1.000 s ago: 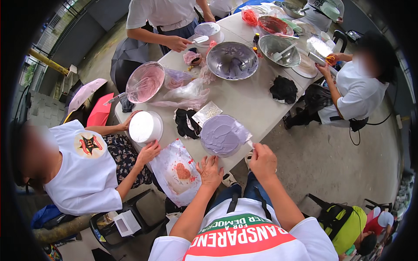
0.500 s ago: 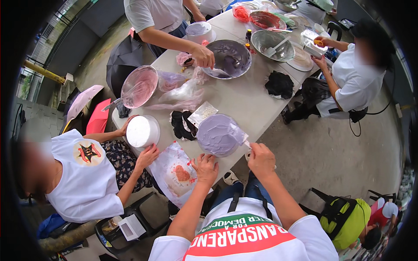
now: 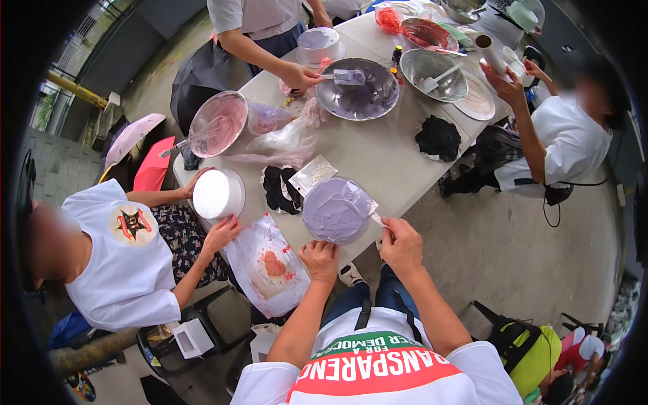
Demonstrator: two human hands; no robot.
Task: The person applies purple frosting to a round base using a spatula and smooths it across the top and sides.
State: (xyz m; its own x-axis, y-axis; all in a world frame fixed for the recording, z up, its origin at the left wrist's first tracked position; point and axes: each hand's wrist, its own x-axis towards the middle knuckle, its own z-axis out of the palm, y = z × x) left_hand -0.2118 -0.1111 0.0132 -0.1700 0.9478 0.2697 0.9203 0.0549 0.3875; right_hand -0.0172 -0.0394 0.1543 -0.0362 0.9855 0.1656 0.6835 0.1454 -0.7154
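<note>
A round cake covered in pale purple icing (image 3: 336, 209) stands at the near edge of the grey table (image 3: 398, 158). My left hand (image 3: 319, 260) rests at the cake's near side, fingers touching its base. My right hand (image 3: 401, 244) holds a flat white scraper (image 3: 373, 214) against the cake's right side. A clear piping bag smeared with red icing (image 3: 270, 266) lies on the table left of my left hand.
A person on the left holds a white iced cake (image 3: 217, 194). Black gloves (image 3: 278, 189) and a small clear packet (image 3: 312, 174) lie behind my cake. A pink-smeared bowl (image 3: 217, 124), a purple-smeared metal bowl (image 3: 356, 89), another metal bowl (image 3: 433, 73) and other people's hands crowd the far table.
The view has shifted slightly. The far person's hand now holds a scraper over the purple metal bowl. My hands stay at the purple cake, the scraper against its right side.
</note>
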